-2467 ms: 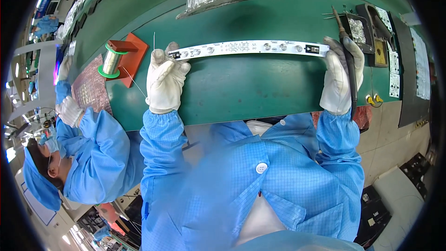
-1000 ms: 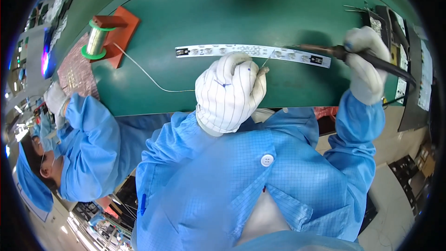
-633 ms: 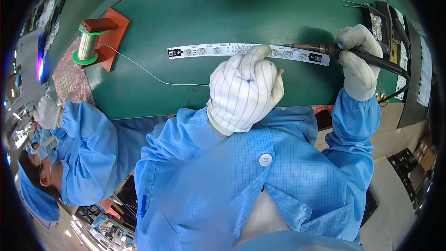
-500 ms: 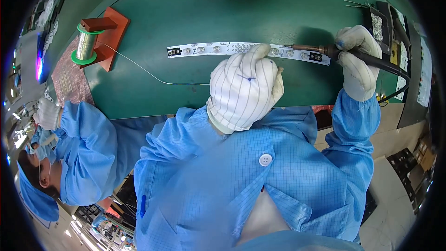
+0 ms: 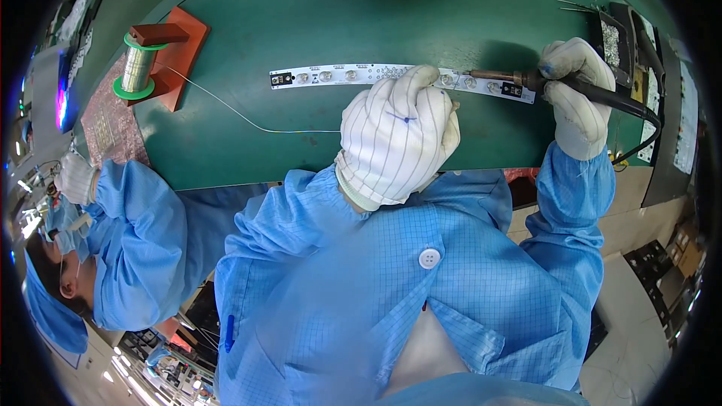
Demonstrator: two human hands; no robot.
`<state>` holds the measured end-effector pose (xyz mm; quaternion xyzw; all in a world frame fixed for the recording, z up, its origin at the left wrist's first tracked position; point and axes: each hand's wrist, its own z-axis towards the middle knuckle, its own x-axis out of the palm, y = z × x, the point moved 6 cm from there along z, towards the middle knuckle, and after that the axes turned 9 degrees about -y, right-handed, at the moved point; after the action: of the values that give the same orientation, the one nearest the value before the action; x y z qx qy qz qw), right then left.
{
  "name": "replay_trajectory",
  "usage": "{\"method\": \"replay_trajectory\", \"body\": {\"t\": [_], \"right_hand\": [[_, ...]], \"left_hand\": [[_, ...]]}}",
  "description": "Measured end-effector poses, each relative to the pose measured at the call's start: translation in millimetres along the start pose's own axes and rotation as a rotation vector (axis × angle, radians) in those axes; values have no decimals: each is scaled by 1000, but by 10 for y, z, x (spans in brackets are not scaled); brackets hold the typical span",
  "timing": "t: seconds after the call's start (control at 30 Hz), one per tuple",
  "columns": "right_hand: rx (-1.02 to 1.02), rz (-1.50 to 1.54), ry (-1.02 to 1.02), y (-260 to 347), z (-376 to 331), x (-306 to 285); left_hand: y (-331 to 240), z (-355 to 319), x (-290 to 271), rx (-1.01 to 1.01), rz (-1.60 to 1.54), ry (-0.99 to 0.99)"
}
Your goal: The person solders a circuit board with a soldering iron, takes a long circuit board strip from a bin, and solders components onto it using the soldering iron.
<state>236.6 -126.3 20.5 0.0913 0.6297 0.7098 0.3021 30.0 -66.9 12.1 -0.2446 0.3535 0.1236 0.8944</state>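
A narrow, slightly curved white circuit board strip [image 5: 364, 73] with several clear round LEDs lies across the green bench. My left hand [image 5: 401, 135], in a white striped glove, is closed over its middle and hides part of it. Solder wire [image 5: 259, 128] runs from a spool into that hand's closed fingers, which hide its end. My right hand [image 5: 577, 94], also gloved, grips the handle of a soldering iron [image 5: 500, 76] like a pen. The iron's tip points left and meets the strip just right of my left fingertips; exact contact is too small to tell.
The solder spool [image 5: 138, 69] sits on a red-brown stand [image 5: 189, 45] at the left. Pink bubble wrap [image 5: 113, 120] lies beside it. An iron holder [image 5: 613, 45] with metal shavings stands at the far right, tweezers [image 5: 577, 7] near it. A co-worker's gloved hand [image 5: 77, 178] is at the left.
The view has shifted slightly. My hands keep nearly the same places, left over the strip and right holding the soldering iron at it.
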Motion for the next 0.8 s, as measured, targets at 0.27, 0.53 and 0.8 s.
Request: {"method": "replay_trajectory", "body": {"t": [0.27, 0.53, 0.8], "right_hand": [[-95, -55, 69, 22, 5, -61], [-130, -80, -56, 40, -126, -230], [-72, -108, -771, -3, -557, -866]], "left_hand": [[14, -48, 17, 61, -26, -28], [-9, -15, 2, 69, -79, -55], [-182, 110, 76, 30, -206, 56]]}}
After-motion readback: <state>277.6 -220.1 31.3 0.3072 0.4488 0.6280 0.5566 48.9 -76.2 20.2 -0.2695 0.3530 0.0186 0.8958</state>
